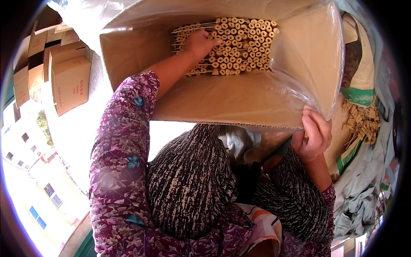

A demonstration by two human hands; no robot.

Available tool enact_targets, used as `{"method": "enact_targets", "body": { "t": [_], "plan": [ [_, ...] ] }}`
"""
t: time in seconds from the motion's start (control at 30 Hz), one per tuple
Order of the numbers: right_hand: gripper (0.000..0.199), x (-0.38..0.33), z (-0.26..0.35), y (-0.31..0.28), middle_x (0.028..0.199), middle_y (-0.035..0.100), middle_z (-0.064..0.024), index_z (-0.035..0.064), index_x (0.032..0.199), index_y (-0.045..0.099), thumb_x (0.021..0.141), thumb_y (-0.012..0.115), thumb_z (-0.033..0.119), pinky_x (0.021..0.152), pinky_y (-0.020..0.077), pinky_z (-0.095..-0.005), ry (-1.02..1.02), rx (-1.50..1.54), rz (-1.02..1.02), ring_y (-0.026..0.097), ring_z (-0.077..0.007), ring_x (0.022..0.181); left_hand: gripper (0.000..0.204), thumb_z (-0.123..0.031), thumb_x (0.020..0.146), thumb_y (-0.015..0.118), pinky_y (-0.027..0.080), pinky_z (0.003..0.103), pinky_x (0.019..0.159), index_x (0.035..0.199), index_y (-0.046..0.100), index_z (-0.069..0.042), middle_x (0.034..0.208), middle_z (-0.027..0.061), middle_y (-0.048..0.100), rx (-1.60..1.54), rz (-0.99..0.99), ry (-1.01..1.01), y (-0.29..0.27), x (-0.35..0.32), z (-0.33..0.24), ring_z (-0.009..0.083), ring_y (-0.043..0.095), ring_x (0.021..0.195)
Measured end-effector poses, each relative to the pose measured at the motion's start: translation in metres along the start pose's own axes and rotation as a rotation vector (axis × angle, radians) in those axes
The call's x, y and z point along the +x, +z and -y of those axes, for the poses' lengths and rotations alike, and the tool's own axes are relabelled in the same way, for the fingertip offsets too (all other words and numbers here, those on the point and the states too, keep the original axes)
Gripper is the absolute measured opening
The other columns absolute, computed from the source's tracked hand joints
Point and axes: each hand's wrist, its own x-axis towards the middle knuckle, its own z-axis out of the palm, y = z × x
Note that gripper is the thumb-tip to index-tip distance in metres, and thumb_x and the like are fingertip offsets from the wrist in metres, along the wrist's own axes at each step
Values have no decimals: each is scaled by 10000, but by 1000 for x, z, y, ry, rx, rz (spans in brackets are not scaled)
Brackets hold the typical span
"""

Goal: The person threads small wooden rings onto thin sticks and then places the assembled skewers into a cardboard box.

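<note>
Reaching deep into a big brown box (214, 100), the left hand (200, 45) is touching the sticks (242, 47). Its fingers are bending, but its back is hiding much of the grip, so I cannot tell how far open it is or if it is holding any stick. The sticks are lying in a neat pile deep inside the box. Many are showing round ends with holes, like little rings. On the left side of the pile, thin, pale sticks are poking out to the left.

The right hand (316, 135) is holding the near edge of the box, close to the right corner. Its grip is closing tight on that edge. Clear plastic (293, 83) is lining the box and shining in the light.

Below the box, two knees in black and white pants (190, 184) are bending. Over on the right, more sticks are lying in a loose heap (363, 122) by a sack (363, 70) with a green band. Far off to the left, more brown boxes (70, 79) are standing together.
</note>
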Motion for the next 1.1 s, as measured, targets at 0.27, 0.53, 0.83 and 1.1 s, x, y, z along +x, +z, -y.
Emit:
{"method": "enact_targets", "body": {
  "t": [0.27, 0.53, 0.83, 1.1],
  "plan": [
    [297, -5, -2, 4, 966, 640, -112, 80, 1098, 574, 811, 623, 19, 548, 442, -304, -1, -13, -21, 687, -247, 793, 377, -407, 871, 666, 448, 420, 693, 771, 608, -48, 682, 79, 589, 97, -170, -193, 9, -2, -24, 218, 535, 646],
    [312, -7, -2, 0, 974, 627, -96, 92, 1066, 588, 780, 652, -16, 557, 462, -299, -6, -9, -6, 678, -233, 772, 331, -341, 890, 621, 480, 417, 786, 1038, 658, -47, 862, 114, 656, 195, -33, -70, -9, -17, -37, 275, 611, 796],
    [376, -9, -4, 2, 968, 611, -74, 99, 1081, 572, 754, 697, -37, 555, 486, -273, -36, -11, -12, 664, -205, 749, 554, -358, 927, 561, 370, 416, 1071, 1385, 452, -65, 1439, 127, 414, 800, -41, 825, -17, -40, -61, 319, 412, 1317],
    [385, -6, -4, 1, 961, 616, -70, 113, 1087, 576, 750, 705, -23, 491, 428, -265, 1, -26, -8, 640, -196, 701, 797, -465, 945, 502, 157, 378, 1190, 1509, 138, -36, 1590, 116, 67, 881, 168, 695, -2, -25, -28, 255, 45, 1471]
  ]
}}
